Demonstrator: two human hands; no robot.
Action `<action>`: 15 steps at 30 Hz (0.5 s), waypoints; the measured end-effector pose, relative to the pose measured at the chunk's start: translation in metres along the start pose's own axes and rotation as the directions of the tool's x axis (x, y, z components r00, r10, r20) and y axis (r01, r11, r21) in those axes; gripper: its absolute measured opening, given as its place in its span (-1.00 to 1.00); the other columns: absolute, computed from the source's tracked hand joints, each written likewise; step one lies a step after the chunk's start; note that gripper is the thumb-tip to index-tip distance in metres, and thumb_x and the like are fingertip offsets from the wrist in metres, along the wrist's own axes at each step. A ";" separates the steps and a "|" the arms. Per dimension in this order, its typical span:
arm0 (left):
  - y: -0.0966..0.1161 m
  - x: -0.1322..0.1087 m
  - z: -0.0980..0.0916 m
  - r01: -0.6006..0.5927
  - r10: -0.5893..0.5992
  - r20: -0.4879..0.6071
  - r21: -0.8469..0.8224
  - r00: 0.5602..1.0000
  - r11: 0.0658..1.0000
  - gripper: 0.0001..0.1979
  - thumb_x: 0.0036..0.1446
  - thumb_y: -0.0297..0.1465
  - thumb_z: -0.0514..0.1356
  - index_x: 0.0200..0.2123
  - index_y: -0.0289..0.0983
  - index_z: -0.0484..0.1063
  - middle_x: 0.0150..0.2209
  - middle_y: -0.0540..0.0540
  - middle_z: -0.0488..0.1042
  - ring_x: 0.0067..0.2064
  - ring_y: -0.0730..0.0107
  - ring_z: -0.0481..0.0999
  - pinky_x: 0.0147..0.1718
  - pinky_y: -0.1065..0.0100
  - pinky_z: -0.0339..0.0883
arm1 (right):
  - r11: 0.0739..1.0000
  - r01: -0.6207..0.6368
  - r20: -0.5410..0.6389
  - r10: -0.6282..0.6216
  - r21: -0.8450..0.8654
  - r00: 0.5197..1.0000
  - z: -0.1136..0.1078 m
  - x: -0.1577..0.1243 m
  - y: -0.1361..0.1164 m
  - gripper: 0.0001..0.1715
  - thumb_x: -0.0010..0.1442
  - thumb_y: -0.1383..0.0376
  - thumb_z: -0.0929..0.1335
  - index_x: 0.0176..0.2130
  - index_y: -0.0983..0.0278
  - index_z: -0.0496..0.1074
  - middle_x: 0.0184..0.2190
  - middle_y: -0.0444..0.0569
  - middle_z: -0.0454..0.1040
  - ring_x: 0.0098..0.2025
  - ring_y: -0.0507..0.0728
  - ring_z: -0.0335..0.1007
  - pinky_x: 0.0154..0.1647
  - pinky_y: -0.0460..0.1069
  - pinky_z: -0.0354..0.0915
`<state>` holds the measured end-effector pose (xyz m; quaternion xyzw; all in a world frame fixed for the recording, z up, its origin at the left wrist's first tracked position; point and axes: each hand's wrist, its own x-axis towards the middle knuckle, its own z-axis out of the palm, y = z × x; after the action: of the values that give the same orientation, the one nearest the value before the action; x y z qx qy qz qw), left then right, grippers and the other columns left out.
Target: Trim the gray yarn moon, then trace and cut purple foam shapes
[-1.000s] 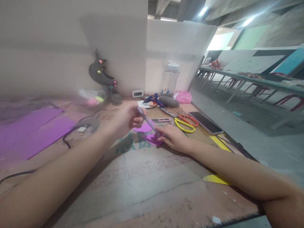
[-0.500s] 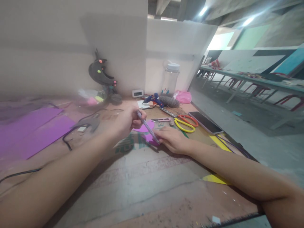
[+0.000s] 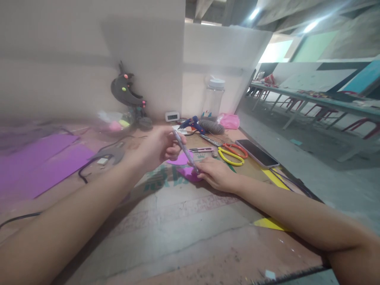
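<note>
A slim pale pen [image 3: 186, 150] slants between my two hands, its top by the curled fingers of my left hand [image 3: 166, 148]. That hand keeps a loose hold on it. My right hand [image 3: 216, 174] rests low on the board, its fingertips pinching a small purple piece of sheet [image 3: 188, 174] against the pen's lower end. The piece looks bent, with a pointed edge to the left; its right side is hidden under my fingers. Behind it lies a flat, rounded purple piece [image 3: 179, 159], partly covered by the pen and my left hand.
Thread snips [image 3: 202, 150], scissors with red and yellow handles [image 3: 230, 161], and a phone [image 3: 257, 153] lie to the right. Behind are a blue glue gun [image 3: 192, 123], grey yarn [image 3: 212, 126] and a bottle [image 3: 213, 99]. Purple sheets [image 3: 59, 170] and black cable [image 3: 81, 174] are left.
My left hand has shifted slightly up and right, its fingers looser around the pen. The pen has moved up a little, and the small purple piece's left edge now shows more.
</note>
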<state>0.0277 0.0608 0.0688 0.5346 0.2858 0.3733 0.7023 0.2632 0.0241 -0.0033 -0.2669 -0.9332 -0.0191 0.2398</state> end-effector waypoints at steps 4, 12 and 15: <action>0.000 -0.002 0.001 0.092 -0.093 0.069 0.022 0.993 0.996 -0.57 0.21 -0.13 -0.02 -0.42 -0.32 0.45 -0.75 0.07 0.05 -0.69 0.50 -0.02 -0.67 0.46 0.08 | 1.000 -0.012 -0.008 0.012 0.005 1.000 0.000 0.001 -0.001 -0.52 0.48 0.14 0.11 0.00 0.34 0.45 -0.34 0.08 0.54 -0.29 0.17 0.41 -0.24 0.01 0.28; 0.002 -0.004 0.007 0.122 -0.124 0.076 0.038 0.989 0.992 -0.53 0.22 -0.14 -0.13 -0.47 -0.30 0.41 -0.79 0.05 0.05 -0.73 0.48 -0.02 -0.70 0.45 0.01 | 0.998 -0.042 0.020 0.042 0.035 0.999 0.001 0.000 0.001 -0.56 0.47 0.18 0.14 0.07 0.34 0.43 -0.29 0.09 0.56 -0.25 0.18 0.43 -0.19 0.03 0.29; 0.001 -0.003 0.006 0.068 -0.070 0.059 0.050 0.996 0.996 -0.60 0.14 -0.19 -0.08 -0.52 -0.30 0.39 -0.81 0.08 -0.02 -0.74 0.52 -0.10 -0.71 0.46 -0.06 | 0.999 -0.024 0.001 0.024 0.042 1.000 -0.001 0.000 0.001 -0.54 0.47 0.17 0.12 0.05 0.36 0.44 -0.31 0.09 0.56 -0.26 0.17 0.42 -0.21 0.02 0.28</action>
<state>0.0306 0.0553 0.0714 0.5520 0.2914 0.3255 0.7102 0.2642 0.0244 -0.0031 -0.2730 -0.9303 0.0035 0.2451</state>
